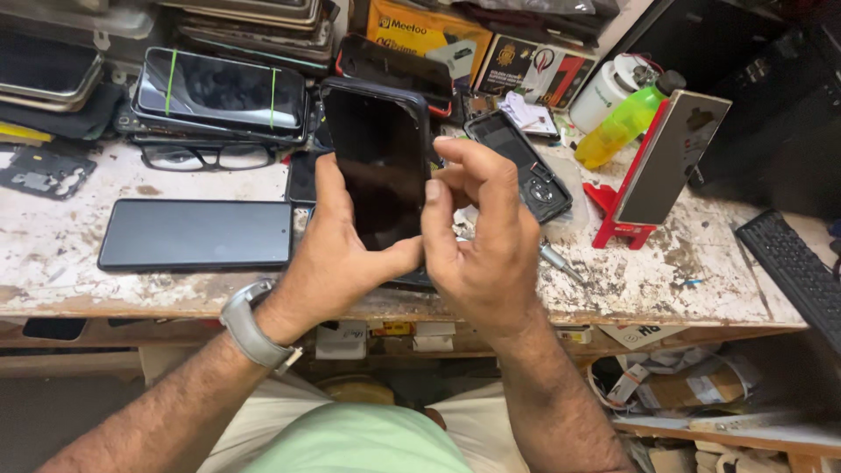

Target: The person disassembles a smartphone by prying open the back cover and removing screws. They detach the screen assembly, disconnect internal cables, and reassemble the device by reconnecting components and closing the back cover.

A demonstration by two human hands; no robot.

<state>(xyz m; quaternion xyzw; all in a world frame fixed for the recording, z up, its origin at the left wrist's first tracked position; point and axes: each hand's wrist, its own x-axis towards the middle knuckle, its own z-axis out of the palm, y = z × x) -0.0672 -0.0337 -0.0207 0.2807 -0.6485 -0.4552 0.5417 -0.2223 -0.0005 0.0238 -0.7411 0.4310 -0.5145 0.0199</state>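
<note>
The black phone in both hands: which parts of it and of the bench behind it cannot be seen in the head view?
- Black phone: lower edge hidden by the left hand and right hand.
- Opened phone: near end covered by the right hand.
- Keyboard: cut off by the right frame edge.
- Phone screen: dark, nothing readable.

Bare worktop (175,293) lies open along the near edge, left of the hands. A dark phone (194,234) lies flat there, with spectacles (203,158) and stacked screens (223,92) behind. Right, a red stand (624,223), green bottle (624,123) and keyboard (793,267) crowd the way
</note>
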